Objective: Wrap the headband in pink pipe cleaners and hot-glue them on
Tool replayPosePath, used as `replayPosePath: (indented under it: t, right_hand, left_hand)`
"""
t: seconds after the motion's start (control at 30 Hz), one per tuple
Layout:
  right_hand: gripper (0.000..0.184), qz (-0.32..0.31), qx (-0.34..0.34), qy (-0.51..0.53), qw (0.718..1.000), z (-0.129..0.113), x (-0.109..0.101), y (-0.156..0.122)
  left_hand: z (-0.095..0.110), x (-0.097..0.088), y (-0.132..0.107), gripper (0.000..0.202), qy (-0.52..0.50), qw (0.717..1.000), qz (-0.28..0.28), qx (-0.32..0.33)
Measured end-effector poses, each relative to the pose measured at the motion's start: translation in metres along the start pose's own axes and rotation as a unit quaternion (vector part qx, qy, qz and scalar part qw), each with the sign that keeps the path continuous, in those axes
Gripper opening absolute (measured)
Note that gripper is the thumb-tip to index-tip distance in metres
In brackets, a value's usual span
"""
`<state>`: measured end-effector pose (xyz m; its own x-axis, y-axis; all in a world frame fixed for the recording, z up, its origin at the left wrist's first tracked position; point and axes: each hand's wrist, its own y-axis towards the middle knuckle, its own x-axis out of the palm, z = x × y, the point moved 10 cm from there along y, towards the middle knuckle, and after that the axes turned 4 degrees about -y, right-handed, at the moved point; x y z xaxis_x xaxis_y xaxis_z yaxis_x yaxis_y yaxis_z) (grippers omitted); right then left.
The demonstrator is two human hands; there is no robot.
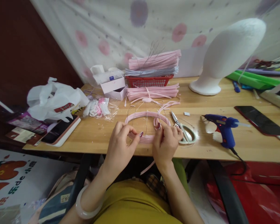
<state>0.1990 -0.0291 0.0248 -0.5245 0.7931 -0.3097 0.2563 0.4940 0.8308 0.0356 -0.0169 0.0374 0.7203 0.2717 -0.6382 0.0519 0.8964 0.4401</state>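
Yellow shirt (133,207) nearest; pink ring (146,139) by worktop (98,133) front edge, just beyond left hand (122,141) (narrow, grip unclear), right hand (165,141) (pinching strip (156,120)).

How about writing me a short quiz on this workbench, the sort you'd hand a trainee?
1. Open question: which tool lies between the right hand and the blue hot-glue gun?

2. True or false: in the picture, the red plastic basket stands to the left of the white foam mannequin head.

3. Fill in the blank: the ring-shaped band by the left hand is coloured ____.

Key:
1. The scissors.
2. True.
3. Pink.
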Motion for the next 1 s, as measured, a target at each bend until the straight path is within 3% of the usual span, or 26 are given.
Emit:
replayPosePath:
  t: [1.0]
  right_hand:
    - [0.018, 0.007, 0.0, -0.009, 1.0, 0.0, 0.0, -0.002]
  left_hand:
    - [0.001, 0.003, -0.011, 0.012, -0.011, 0.998, 0.054, -0.006]
